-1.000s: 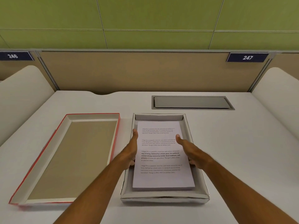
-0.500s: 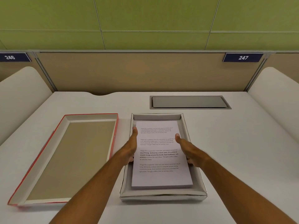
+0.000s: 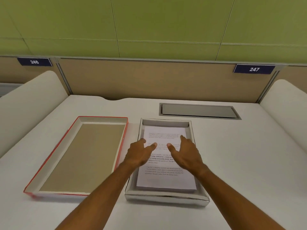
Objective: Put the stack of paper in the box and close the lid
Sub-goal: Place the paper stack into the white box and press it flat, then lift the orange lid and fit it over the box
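A stack of white printed paper (image 3: 166, 180) lies flat inside the silver box (image 3: 166, 199) in the middle of the desk. The red-edged lid (image 3: 79, 156) rests upside down on the desk just left of the box, its brown inside facing up. My left hand (image 3: 140, 154) hovers over the left half of the paper, fingers spread and holding nothing. Over the right half, my right hand (image 3: 186, 152) is likewise spread and empty. The two thumbs point toward each other above the page's middle.
A grey recessed cable hatch (image 3: 199, 111) is set into the white desk behind the box. Beige partition panels (image 3: 149, 80) with number plates 246 and 247 close off the back; rounded white dividers stand at both sides.
Both hands have let go of the paper's side edges and now lie spread over the top of the stack. The paper sits in the box.
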Demonstrator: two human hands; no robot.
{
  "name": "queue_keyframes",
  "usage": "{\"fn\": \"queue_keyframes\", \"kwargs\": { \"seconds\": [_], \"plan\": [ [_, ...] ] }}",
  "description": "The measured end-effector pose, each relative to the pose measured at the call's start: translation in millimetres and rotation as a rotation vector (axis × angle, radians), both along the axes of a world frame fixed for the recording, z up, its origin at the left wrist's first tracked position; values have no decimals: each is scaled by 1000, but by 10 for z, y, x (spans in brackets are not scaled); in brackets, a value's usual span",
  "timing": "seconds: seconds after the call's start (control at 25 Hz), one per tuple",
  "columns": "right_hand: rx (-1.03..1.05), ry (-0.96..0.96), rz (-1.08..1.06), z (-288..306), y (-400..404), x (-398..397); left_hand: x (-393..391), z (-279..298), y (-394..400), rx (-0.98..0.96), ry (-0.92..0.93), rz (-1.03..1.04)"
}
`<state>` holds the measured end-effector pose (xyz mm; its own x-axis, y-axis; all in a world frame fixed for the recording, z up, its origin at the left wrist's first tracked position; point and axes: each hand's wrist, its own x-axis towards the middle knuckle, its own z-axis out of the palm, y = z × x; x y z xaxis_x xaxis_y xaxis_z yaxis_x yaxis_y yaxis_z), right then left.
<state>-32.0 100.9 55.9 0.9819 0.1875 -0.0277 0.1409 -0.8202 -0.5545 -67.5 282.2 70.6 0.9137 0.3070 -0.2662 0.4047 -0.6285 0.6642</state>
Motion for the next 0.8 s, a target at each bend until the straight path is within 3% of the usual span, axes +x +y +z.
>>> {"fn": "queue_keyframes", "kwargs": {
  "seconds": [0.16,0.36,0.6,0.8],
  "plan": [
    [-127,-85,124,-43,166,-109,-311,-53,12,318,-94,-42],
    [-206,-209,296,-99,366,-281,-674,-133,222,570,-112,-71],
    [-264,-246,367,-129,708,-503,-978,-227,543,632,-26,-21],
    [-273,-251,334,-129,1036,-586,-921,-329,839,514,52,-10]
  ]
}}
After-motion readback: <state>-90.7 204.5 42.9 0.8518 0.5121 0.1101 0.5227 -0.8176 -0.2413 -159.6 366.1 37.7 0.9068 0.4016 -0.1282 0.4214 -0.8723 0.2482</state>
